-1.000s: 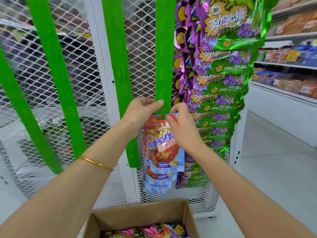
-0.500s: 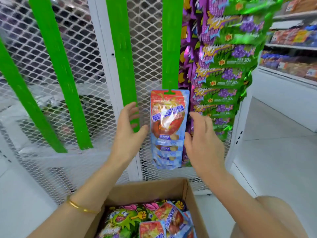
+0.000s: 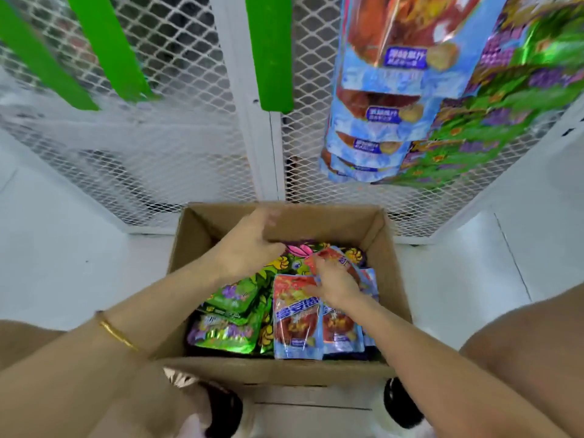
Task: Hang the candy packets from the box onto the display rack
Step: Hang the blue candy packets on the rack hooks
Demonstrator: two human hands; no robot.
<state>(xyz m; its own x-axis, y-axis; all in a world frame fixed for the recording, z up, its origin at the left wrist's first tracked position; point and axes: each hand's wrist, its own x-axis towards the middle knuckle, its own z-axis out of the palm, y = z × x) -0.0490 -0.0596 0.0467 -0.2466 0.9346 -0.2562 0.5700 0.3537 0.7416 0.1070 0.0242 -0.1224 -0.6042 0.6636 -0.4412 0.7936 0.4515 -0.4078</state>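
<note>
Cardboard box [image 3: 278,369] at lower centre, holding loose candy packets [image 3: 227,336]. Inside, right hand [image 3: 336,284] pinching the top of a red-and-blue packet [image 3: 339,258]; left hand [image 3: 249,248] just beyond, fingers loosely spread, gripping nothing. Upper right: hung packets [image 3: 388,90] on the white mesh rack [image 3: 177,153].

Both arms reach down; left hand [image 3: 249,245] spread loose, right hand [image 3: 336,281] seemingly pinches a packet [image 3: 335,256].

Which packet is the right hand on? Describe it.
Find the cardboard box on the floor below the rack. At its far right, under the right hand, lies a red-and-blue packet. It alone is skewed; its twins nearer sit square.
</note>
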